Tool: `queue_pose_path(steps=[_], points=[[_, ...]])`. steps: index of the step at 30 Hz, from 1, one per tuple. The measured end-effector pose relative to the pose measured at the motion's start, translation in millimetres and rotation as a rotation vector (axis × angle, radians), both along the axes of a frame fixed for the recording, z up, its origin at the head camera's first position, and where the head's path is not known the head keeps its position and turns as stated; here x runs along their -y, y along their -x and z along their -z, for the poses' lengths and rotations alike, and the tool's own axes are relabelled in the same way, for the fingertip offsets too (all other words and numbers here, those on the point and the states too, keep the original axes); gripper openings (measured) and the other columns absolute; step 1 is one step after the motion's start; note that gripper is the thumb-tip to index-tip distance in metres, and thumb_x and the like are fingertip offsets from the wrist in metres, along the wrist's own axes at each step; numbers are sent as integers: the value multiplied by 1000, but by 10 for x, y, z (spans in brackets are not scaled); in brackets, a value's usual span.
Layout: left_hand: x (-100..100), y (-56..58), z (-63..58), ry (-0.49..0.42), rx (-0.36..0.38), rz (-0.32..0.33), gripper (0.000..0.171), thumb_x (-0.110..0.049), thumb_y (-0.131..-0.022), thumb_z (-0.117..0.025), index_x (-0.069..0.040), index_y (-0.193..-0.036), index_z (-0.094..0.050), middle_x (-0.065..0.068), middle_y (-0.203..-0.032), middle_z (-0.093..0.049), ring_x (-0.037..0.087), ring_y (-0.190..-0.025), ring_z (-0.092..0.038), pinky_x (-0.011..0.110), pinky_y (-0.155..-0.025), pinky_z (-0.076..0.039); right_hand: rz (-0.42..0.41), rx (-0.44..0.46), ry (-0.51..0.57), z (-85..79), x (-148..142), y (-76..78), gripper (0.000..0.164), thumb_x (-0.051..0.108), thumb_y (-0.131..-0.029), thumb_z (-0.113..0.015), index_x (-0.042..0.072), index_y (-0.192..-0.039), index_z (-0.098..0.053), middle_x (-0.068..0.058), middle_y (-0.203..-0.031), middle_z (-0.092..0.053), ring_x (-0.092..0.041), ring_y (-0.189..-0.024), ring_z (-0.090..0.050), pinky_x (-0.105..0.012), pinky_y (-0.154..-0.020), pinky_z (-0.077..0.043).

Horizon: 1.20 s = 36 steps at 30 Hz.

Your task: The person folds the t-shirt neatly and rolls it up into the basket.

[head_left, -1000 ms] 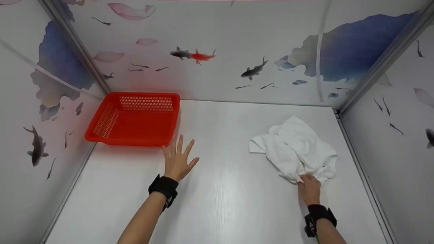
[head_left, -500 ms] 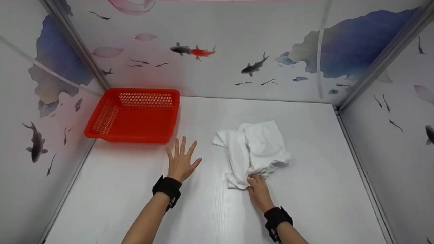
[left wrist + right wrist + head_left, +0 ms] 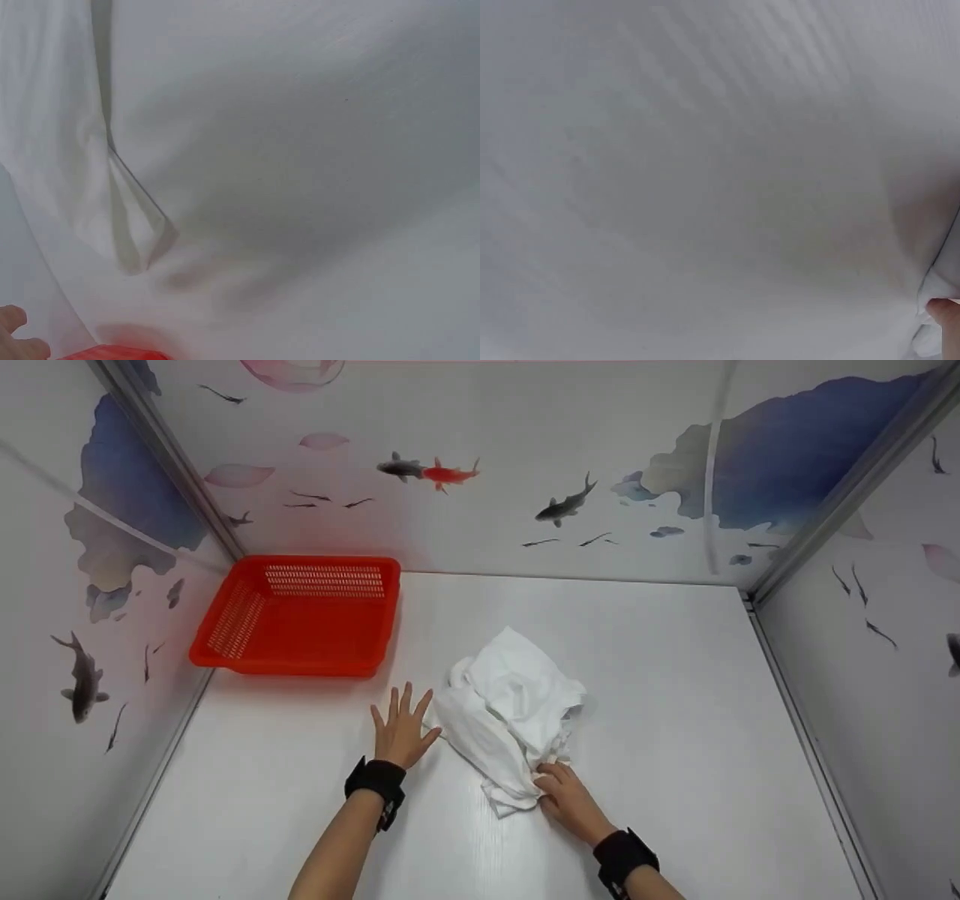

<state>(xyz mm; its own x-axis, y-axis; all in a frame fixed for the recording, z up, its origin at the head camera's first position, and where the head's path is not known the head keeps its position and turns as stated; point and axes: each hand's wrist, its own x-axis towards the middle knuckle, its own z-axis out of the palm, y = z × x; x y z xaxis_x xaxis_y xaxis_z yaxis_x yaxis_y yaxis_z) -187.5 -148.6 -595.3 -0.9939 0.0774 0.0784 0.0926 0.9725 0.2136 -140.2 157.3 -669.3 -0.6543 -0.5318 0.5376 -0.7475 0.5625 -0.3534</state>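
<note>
A crumpled white cloth [image 3: 517, 682] lies in folds on the table between my hands. At its near edge, my right hand [image 3: 570, 802] pinches a fold; the right wrist view catches just a fingertip [image 3: 946, 315] against the fabric. My left hand [image 3: 403, 735] is spread out flat by the cloth's left side, its thumb close to the edge; whether it touches cannot be told. In the left wrist view a pointed flap of the cloth [image 3: 67, 135] hangs at upper left, with the left fingertips [image 3: 21, 341] at the bottom corner.
A red plastic basket [image 3: 315, 634] with slotted walls stands at the back left corner of the white table [image 3: 675, 660]. Printed panels with fish and petals [image 3: 480, 532] rise at the back and both sides, framed by metal rails.
My right hand has dragged the cloth leftward across the table, from the right side to the middle, and turned it somewhat. The left hand has shifted slightly right and nearer.
</note>
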Motion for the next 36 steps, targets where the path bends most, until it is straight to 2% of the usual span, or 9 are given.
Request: queue_pose_path(steps=[5,10,14,17,20,24,29,33,36], points=[[11,31,133,-105,106,-50,64,-28,-80,-66,-14,-136,-39,18,-142,-31,37,-130,-25,68,-94,-18,79,90,83,-112,-119,50,21,3,-67,-67,8,-87,-62,-14,-98,-56,-29,-92,-52,-40,-75,-43],[33,87,235,-289,187,-127,61,-11,-81,-65,-6,-136,-37,22,-138,-34,39,-127,-30,68,-93,-21,394,297,253,-311,-190,226,11,2,-80,-62,1,-90,-65,-14,-95,-57,-30,-88,-54,-43,-73,-44],[51,102,281,-367,220,-166,59,-7,-83,-62,-4,-136,-37,23,-135,-39,42,-120,-37,63,-89,-32,596,547,278,-400,-227,368,19,6,-86,-57,-6,-99,-61,-18,-96,-57,-31,-86,-54,-42,-74,-44],[65,93,306,-385,207,-193,55,-5,-83,-60,-2,-134,-39,24,-129,-44,44,-113,-42,59,-83,-38,610,691,270,-415,-207,429,26,12,-87,-57,-8,-103,-60,-19,-96,-58,-30,-86,-55,-40,-75,-44],[66,91,318,-401,178,-222,51,-4,-83,-60,0,-131,-43,25,-121,-49,45,-108,-44,58,-80,-40,584,771,288,-429,-142,458,30,17,-87,-59,-7,-103,-60,-18,-96,-58,-29,-86,-56,-38,-73,-45],[46,118,350,-414,140,-250,45,-4,-82,-60,4,-125,-48,27,-111,-51,45,-102,-46,55,-78,-43,635,811,278,-452,-57,487,31,22,-85,-60,-5,-102,-62,-16,-94,-60,-27,-85,-56,-38,-71,-45],[26,150,424,-389,81,-284,31,-3,-77,-64,6,-106,-61,25,-98,-56,41,-92,-50,46,-79,-43,728,830,187,-478,-2,522,33,27,-85,-58,3,-106,-64,-10,-92,-61,-26,-86,-56,-47,-74,-37],[24,139,438,-389,58,-339,19,-3,-75,-67,1,-94,-65,21,-92,-56,38,-87,-50,43,-78,-41,726,844,137,-480,34,534,34,30,-84,-58,8,-108,-65,-8,-94,-62,-27,-88,-56,-53,-76,-33],[19,144,443,-410,57,-355,19,-3,-75,-68,0,-94,-64,21,-93,-55,38,-86,-50,43,-77,-41,711,848,115,-465,52,542,31,29,-84,-58,9,-107,-65,-8,-95,-63,-27,-89,-56,-55,-76,-33]])
